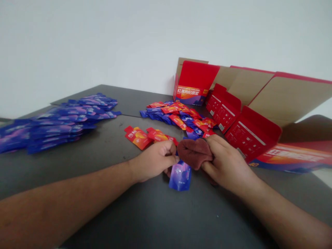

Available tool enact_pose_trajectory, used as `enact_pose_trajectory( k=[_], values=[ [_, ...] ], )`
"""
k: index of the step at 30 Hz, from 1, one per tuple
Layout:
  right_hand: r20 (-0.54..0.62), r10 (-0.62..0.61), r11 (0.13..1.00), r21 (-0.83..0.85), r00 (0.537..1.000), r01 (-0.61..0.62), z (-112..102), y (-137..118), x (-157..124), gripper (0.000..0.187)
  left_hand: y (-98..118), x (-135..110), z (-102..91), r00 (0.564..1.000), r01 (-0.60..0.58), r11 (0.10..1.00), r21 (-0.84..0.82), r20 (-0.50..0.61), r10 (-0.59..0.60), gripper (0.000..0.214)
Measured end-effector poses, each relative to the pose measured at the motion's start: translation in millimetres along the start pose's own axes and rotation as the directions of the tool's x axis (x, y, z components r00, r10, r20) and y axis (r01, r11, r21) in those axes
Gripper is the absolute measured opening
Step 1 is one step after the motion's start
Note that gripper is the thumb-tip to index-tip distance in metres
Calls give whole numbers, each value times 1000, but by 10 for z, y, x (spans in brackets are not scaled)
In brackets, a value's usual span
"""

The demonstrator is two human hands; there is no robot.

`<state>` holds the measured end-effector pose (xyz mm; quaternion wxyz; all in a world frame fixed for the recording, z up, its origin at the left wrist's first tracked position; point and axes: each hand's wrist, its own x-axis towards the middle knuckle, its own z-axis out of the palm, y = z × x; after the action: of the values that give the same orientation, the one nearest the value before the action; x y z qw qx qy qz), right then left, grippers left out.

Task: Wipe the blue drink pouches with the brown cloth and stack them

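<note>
Blue pouch (180,178) pinched near its top by left hand (158,159), grip closed; brown cloth (195,153) clutched by right hand (228,162), fingers curled; red pouches (139,137) laid beyond.

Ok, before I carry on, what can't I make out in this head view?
Head view: glossy blue-purple pouch, upper part hidden by the left hand and soft brown cloth.
Head view: right hand, some fingertips hidden by the cloth.
Head view: long pile of blue pouches, left end cut off by the left edge.
Head view: red cardboard box panel, print too small and blurred.
</note>
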<state>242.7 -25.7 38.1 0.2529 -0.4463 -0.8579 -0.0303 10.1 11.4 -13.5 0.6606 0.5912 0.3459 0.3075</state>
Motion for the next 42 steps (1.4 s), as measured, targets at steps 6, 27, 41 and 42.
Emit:
enact_pose_trajectory(
  k=[6,27,41,42],
  values=[
    [248,-161,979,164,955,122,19,-114,-36,23,-14,14,-12,997,-41,999,15,-59,42,20],
    [316,-198,968,214,928,134,-28,-122,-29,28,-35,30,-19,995,-46,997,68,-82,52,18],
    [332,-202,959,256,921,118,11,-128,-33,26,-5,18,-11,996,-43,994,105,-78,51,20],
    [351,-234,953,268,906,142,1,-146,-39,28,-5,19,-13,995,-53,992,113,-82,63,19]
  ],
)
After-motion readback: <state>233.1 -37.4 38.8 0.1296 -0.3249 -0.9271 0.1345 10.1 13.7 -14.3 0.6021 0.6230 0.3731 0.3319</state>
